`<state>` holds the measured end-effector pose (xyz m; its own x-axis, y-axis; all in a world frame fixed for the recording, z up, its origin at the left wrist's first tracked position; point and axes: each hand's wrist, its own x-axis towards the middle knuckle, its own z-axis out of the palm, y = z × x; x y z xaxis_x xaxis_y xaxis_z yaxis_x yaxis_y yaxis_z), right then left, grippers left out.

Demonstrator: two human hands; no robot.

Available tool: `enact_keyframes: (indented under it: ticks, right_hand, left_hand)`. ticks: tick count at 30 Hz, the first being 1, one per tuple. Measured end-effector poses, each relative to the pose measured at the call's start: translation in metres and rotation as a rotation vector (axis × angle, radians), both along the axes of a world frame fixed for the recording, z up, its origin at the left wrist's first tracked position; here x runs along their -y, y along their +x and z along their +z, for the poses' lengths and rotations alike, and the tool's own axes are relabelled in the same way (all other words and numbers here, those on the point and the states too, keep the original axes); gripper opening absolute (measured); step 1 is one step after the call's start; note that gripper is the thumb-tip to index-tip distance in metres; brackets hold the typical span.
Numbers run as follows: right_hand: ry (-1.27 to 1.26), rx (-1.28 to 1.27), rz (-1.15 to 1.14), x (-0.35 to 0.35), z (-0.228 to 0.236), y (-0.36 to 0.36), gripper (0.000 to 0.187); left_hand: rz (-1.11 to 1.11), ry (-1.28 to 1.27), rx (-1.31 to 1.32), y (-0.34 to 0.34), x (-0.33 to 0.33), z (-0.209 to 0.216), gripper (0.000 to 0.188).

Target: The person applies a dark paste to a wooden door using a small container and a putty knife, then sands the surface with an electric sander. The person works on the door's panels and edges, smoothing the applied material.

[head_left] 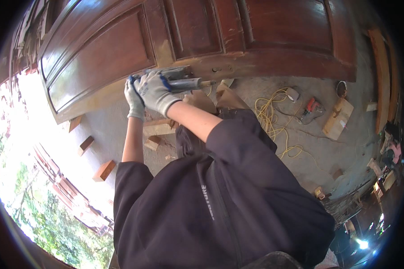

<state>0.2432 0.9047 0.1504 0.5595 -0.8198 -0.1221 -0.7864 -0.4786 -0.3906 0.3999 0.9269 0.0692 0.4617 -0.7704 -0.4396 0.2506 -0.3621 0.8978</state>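
A large reddish-brown panelled wooden door [282, 62] lies across the far side, with a paler, bare-looking strip along its near edge. A grey handheld power tool with a cylindrical housing [184, 84] rests at that edge; its exact kind is not clear. My right hand [155, 92], in a white and blue work glove, is closed round the tool's left end. Beside it, pressed close, my left hand [134, 99] in a matching glove also grips that end, its fingers partly hidden.
Wood blocks [104, 171] stand on the concrete floor at left. A tangled yellow cord [267, 116] lies right of my legs, near a red and grey power tool [312, 107] and a wooden board [338, 119]. Long planks [381, 80] lean at the far right.
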Motion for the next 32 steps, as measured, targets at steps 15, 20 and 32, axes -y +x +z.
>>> enact_keyframes:
  ticks: [15, 20, 32]
  right_hand:
    - [0.02, 0.002, -0.504, -0.013, 0.02, -0.317, 0.06]
    - [-0.054, 0.008, -0.367, 0.0, 0.014, -0.302, 0.06]
    - [-0.027, 0.093, 0.051, 0.028, 0.006, -0.042, 0.03]
  left_hand:
    - [-0.621, -0.091, 0.069, -0.375, 0.041, 0.049, 0.028]
    - [-0.571, -0.167, 0.323, -0.36, 0.042, 0.037, 0.018]
    - [0.094, -0.062, 0.017, -0.039, 0.024, -0.002, 0.031]
